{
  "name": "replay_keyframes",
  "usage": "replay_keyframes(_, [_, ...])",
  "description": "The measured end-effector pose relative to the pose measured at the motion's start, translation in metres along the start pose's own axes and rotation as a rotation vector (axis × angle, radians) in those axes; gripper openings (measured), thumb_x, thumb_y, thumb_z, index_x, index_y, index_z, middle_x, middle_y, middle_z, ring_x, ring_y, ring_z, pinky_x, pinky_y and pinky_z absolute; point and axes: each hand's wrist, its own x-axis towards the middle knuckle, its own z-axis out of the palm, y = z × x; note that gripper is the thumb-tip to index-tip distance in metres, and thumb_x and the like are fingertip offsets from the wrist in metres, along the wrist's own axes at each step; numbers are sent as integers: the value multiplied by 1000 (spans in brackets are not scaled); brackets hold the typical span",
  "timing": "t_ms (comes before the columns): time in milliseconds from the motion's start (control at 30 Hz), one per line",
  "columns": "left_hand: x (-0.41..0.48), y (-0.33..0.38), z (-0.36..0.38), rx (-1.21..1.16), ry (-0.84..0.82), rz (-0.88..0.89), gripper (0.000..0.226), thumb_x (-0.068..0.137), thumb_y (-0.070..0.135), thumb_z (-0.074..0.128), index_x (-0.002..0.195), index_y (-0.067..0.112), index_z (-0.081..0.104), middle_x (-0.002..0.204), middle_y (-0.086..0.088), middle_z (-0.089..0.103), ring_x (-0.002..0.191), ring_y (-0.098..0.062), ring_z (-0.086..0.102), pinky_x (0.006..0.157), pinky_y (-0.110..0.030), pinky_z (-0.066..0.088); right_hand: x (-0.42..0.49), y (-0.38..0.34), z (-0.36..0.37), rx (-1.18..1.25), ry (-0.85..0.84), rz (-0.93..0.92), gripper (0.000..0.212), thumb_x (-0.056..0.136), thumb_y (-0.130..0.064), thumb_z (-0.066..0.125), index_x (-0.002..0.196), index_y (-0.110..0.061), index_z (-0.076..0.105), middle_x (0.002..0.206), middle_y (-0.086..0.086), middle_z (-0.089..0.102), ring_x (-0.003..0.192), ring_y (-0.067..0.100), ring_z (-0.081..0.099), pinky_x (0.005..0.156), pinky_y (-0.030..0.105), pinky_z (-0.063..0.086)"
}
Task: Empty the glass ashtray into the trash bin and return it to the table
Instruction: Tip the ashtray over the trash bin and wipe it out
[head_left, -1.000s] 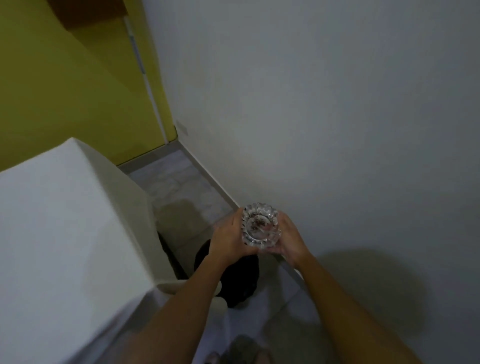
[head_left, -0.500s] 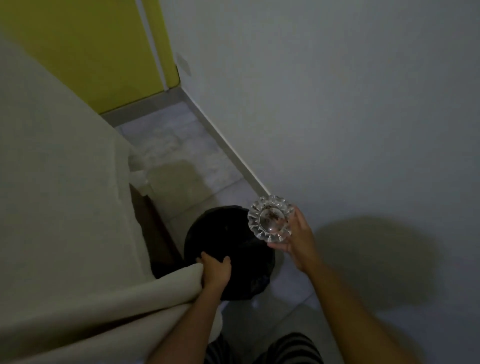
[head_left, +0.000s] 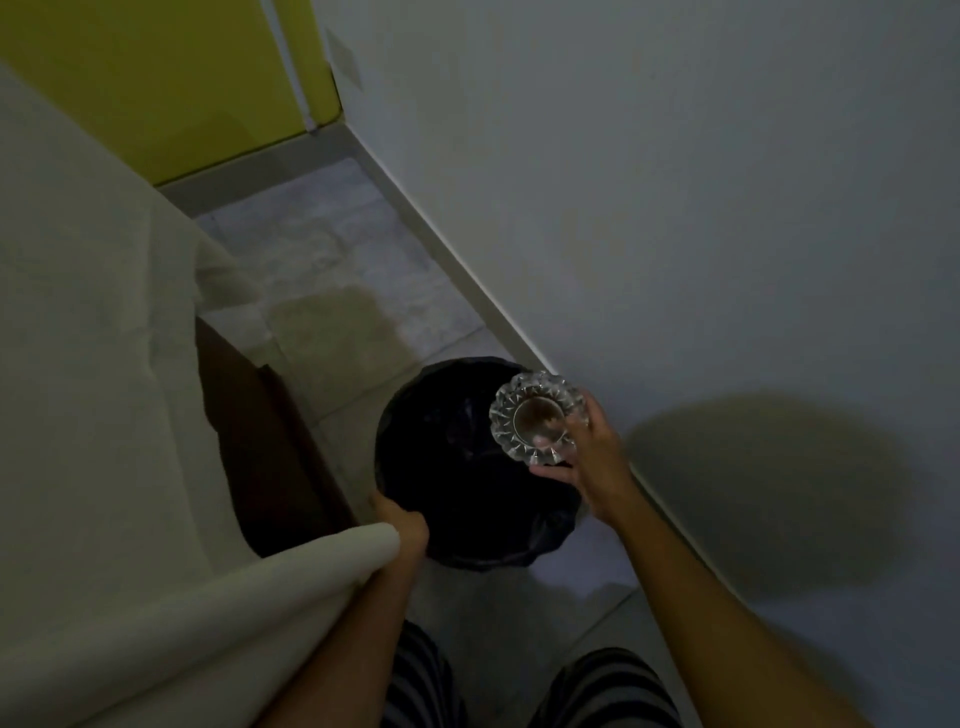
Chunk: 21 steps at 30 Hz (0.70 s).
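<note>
The glass ashtray (head_left: 537, 417) hangs in the air over the right-hand edge of the trash bin (head_left: 457, 467), its bowl facing up toward the person, a brownish smear of ash showing at the bottom; it looks tipped only a little, so I judge nothing has been poured yet. The right hand (head_left: 592, 462) has it pinched by the rim, fingers curled round the far side and thumb beneath the near side, a grip that should leave the wrist free to roll the bowl over the opening. The left hand (head_left: 402, 522) is closed over the bin's near rim, presumably to steady it or draw it out; it sits tucked partly beneath the cloth-covered table (head_left: 104, 415), and the pale cloth (head_left: 291, 577) drapes close to that wrist. The bin is lined in black, on the tiled floor (head_left: 332, 260) near the white wall (head_left: 675, 208); the ashtray is well inside its mouth on the wall side, a sensible spot to keep ash off the floor.
</note>
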Motion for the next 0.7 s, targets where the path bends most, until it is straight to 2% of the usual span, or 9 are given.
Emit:
replay_keyframes(100, [6,21,19,-75,0,100,47,96,1,39,142,0,30,140,-26,48,124,-43,51,106,-50,43,17,-10,-4,18,-7,-25,42,98,-6,47,132,-29,43,119,10,57,93,29,64,59,43,62])
replay_keyframes(200, [17,35,35,-185,31,153,49,96,4,34,145,9,32,139,-21,52,119,-41,55,101,-51,47,32,-19,-8,13,-50,-83,40,96,-1,48,122,-31,48,120,5,58,91,27,65,62,46,62])
replay_keyframes(300, [27,42,53,-278,142,244,49,101,10,30,149,16,31,141,-18,51,121,-41,54,101,-45,44,45,-16,-17,5,-63,-137,46,94,0,48,131,-27,46,130,7,56,103,34,64,63,47,62])
replay_keyframes(467, [46,48,76,-436,313,395,51,104,13,27,154,20,21,155,-10,38,138,-33,42,113,-42,36,64,-9,-29,-1,-24,-211,58,96,-1,48,144,-31,35,133,3,51,115,38,59,61,47,62])
replay_keyframes(600, [54,50,78,-303,420,510,61,96,-2,33,153,16,22,162,-7,19,148,-27,24,119,-43,30,68,0,-33,-52,1,-258,65,97,-2,46,146,-41,28,140,-1,39,120,37,55,59,44,62])
replay_keyframes(700, [51,51,69,-127,425,541,62,93,0,38,152,8,21,163,-11,15,149,-29,19,120,-46,25,63,-2,-32,-90,20,-287,61,99,-4,47,145,-41,30,140,-2,41,120,33,55,58,43,63])
